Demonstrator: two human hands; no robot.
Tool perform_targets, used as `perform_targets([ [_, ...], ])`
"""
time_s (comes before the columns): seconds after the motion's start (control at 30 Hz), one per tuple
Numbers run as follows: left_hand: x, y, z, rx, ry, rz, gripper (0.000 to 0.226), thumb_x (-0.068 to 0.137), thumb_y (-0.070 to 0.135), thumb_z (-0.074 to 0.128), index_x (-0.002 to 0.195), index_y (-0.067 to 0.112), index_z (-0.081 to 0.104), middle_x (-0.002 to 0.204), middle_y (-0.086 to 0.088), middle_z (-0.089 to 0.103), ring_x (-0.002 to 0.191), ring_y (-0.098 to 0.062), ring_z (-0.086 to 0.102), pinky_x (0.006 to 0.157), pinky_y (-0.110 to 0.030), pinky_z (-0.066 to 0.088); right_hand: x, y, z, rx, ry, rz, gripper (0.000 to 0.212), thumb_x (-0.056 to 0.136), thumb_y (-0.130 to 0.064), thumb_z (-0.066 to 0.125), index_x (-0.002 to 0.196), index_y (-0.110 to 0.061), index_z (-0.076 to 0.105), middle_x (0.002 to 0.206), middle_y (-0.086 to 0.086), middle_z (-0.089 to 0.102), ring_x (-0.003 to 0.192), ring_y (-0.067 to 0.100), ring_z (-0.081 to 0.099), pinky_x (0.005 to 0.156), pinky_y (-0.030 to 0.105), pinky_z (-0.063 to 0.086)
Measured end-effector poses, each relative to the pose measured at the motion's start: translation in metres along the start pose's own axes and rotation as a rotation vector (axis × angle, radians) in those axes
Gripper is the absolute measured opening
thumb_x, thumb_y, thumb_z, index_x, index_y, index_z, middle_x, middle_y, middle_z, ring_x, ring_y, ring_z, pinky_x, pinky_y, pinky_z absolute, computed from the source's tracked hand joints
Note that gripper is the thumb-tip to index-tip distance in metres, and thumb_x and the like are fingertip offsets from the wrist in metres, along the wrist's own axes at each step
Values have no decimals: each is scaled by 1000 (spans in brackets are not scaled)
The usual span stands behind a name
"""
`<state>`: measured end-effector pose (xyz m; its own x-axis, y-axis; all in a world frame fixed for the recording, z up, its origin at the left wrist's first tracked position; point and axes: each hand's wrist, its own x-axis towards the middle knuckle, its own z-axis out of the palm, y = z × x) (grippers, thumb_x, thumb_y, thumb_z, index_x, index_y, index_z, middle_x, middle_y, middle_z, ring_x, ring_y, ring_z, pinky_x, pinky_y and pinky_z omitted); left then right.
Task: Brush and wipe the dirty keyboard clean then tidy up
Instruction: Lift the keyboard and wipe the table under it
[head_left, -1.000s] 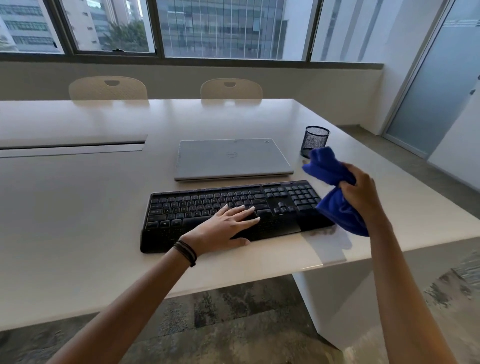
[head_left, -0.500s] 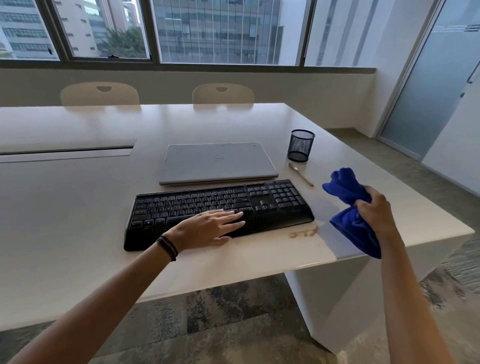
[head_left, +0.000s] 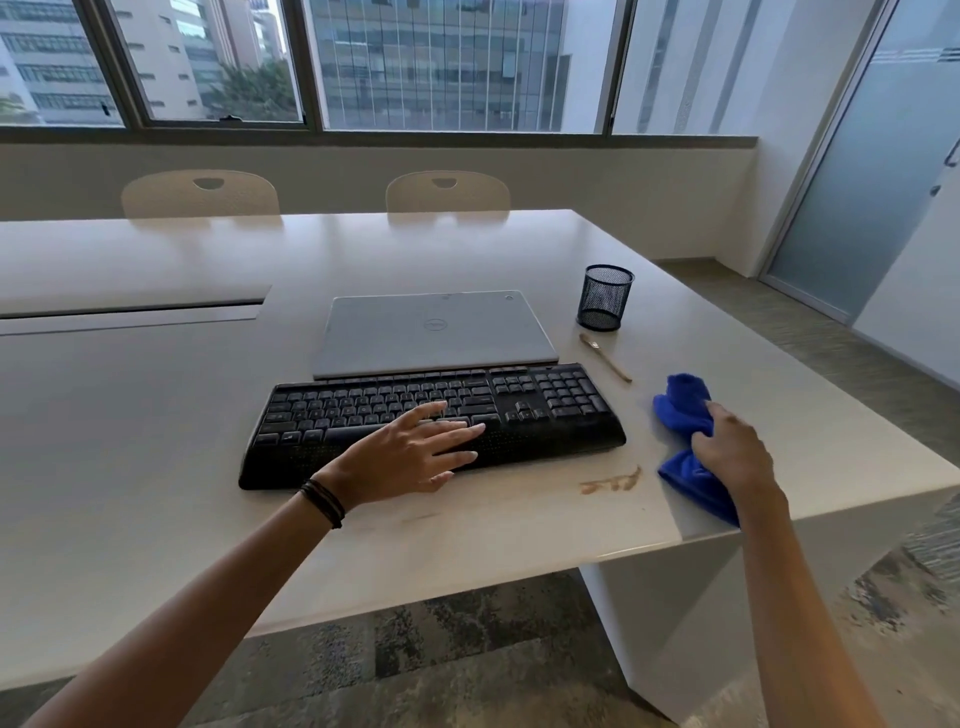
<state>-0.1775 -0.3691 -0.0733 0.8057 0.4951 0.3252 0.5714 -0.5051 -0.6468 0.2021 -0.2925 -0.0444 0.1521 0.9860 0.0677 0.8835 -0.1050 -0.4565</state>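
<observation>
Under our left hand (head_left: 410, 457) lies the black keyboard (head_left: 550, 410), set square on the white table (head_left: 156, 426). That hand is open, its fingers straight and spread, resting flat across the lower right keys of the letter block and the palm rest. Dark bands (head_left: 323, 503) circle its wrist. Just beyond the fingertips, behind the keyboard and almost touching its back edge, we see a closed grey laptop (head_left: 436, 332). Between our two hands, on the tabletop just off the keyboard's right front corner, sits a brown smear (head_left: 612, 482). Farther out, past the keyboard's right end, a slim brush (head_left: 607, 358) with a pale handle lies slantwise on the table. A black mesh cup (head_left: 605, 299) stands upright just behind it. Our right hand (head_left: 732, 454) is well apart from the keyboard, near the table's right edge, its fingers curled tight around a bunched blue cloth (head_left: 681, 410). One fold of the cloth sticks out past the knuckles toward the brush and another hangs below the hand. We cannot tell whether it touches the table.
</observation>
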Motion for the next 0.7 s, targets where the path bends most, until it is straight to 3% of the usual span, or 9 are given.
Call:
perform_targets([
  [0.17,3,-11,-6,-9,122,-70,27,91,29,48,110,24,67,134,-2,55,117,-15,57,110,-39,26,-3,-9,13,-87,24,-33,51,89,-12,51,138,-14,39,131,15,51,114,34,50,91,42,41],
  [0.4,12,-25,-20,-145,277,-239,14,90,27,59,90,22,71,121,0,64,113,-16,60,98,-31,38,-2,-30,24,-54,6,-164,40,88,-12,52,128,-14,51,110,20,61,98,37,56,75,35,41],
  [0.6,18,-45,-29,-248,286,-368,23,90,32,53,87,22,73,119,2,65,117,-11,51,94,-30,38,20,-43,29,-12,-45,-176,41,89,-9,48,129,-14,49,111,22,60,98,37,56,73,31,34],
  [0.7,19,-58,-32,-304,239,-394,28,89,37,50,88,21,73,117,1,67,114,-15,57,93,-29,38,33,-45,33,4,-60,-184,42,89,-9,47,131,-16,47,113,20,60,98,36,56,73,31,35],
])
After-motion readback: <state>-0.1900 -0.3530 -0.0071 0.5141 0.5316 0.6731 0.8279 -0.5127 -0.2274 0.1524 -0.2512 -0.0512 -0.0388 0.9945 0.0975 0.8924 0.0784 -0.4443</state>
